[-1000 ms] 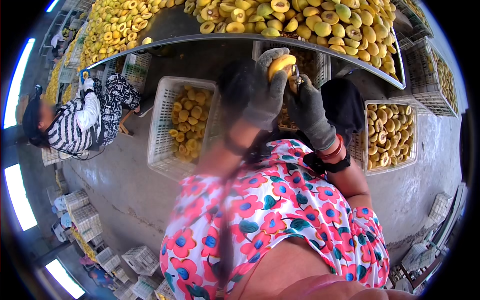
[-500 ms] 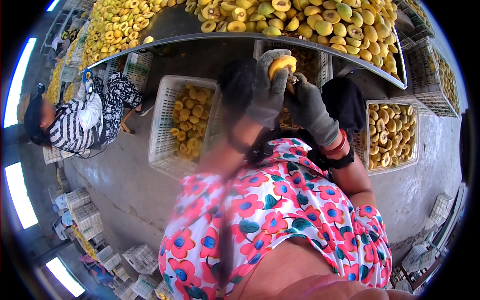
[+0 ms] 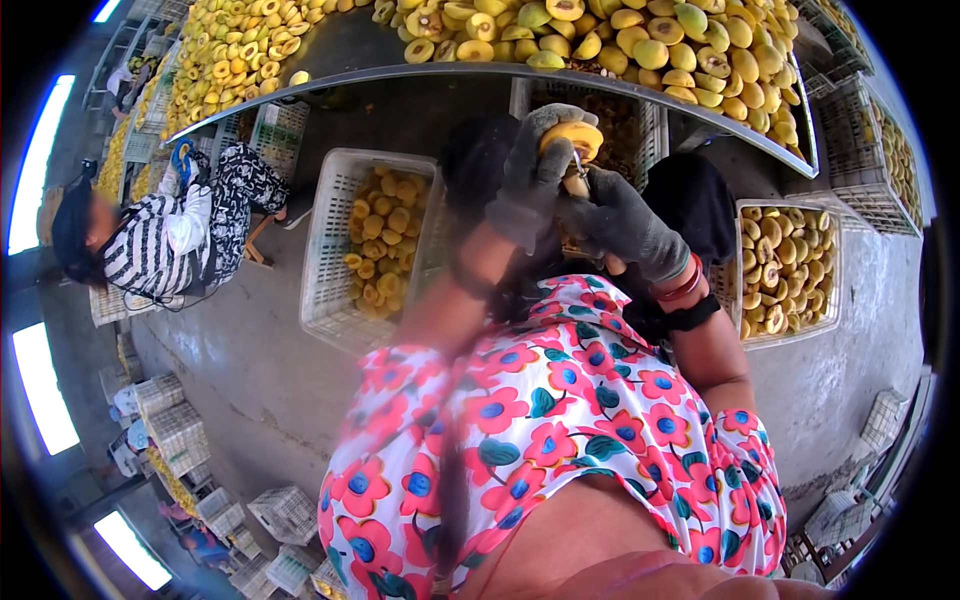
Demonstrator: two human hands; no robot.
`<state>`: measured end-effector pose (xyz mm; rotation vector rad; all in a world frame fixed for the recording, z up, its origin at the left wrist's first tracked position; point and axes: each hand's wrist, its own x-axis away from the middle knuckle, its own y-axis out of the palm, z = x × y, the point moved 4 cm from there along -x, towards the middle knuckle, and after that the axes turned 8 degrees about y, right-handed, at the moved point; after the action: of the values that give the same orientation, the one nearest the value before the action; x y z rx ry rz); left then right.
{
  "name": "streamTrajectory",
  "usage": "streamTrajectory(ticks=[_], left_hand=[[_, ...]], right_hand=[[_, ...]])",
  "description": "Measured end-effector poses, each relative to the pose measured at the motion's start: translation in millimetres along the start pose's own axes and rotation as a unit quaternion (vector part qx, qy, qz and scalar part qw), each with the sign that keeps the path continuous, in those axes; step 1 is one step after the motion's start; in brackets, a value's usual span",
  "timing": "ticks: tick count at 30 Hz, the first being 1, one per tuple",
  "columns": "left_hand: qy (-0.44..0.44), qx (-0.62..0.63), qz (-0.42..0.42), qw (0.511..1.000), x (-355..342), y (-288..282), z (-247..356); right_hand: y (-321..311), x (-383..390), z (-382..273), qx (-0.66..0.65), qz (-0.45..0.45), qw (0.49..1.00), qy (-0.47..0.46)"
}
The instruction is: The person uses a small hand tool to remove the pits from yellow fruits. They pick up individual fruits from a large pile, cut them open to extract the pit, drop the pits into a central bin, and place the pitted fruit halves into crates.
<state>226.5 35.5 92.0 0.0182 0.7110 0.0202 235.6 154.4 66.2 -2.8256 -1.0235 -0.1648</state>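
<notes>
**Gloved hands working one yellow fruit below the table edge**

The left hand (image 3: pixel 535 175), in a grey glove, is closed around a yellow fruit (image 3: pixel 572 138) and holds it up at about 12 o'clock in the view, just below the rim of the sorting table (image 3: pixel 420 72). The right hand (image 3: pixel 622 222), also grey-gloved, sits just beside and under the fruit at roughly 1 o'clock, fingers curled tight around a small tool (image 3: pixel 577 178) whose thin tip touches the fruit. The tool's kind cannot be told.

The table spans the top of the view and carries heaps of yellow and green fruit. Below it, at 10 o'clock from the hands, a white plastic crate (image 3: pixel 335 260) stands on the concrete floor (image 3: pixel 250 370), part-filled with halved fruit. A second white crate (image 3: pixel 790 265) with cut fruit lies at 3 o'clock. At 9 o'clock, well apart, a seated co-worker (image 3: pixel 165 235) in a striped top works beside the table. Stacked empty crates (image 3: pixel 175 425) stand at 8 o'clock.
</notes>
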Motion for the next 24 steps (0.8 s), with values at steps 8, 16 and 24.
streamTrajectory(ticks=[8, 16, 24], left_hand=[[-0.215, 0.224, 0.188, 0.932, 1.5, -19.8, -19.1], [-0.175, 0.06, 0.235, 0.954, 20.1, -102.4, -24.0], [-0.16, -0.134, 0.094, 0.974, 20.4, -52.5, -8.3]], right_hand=[[12.1, 3.0, -3.0, -0.137, -0.028, 0.989, 0.042], [-2.2, -3.5, 17.9, 0.26, 0.165, 0.95, -0.05], [16.8, -12.1, -9.1, 0.336, 0.17, 0.924, -0.062]])
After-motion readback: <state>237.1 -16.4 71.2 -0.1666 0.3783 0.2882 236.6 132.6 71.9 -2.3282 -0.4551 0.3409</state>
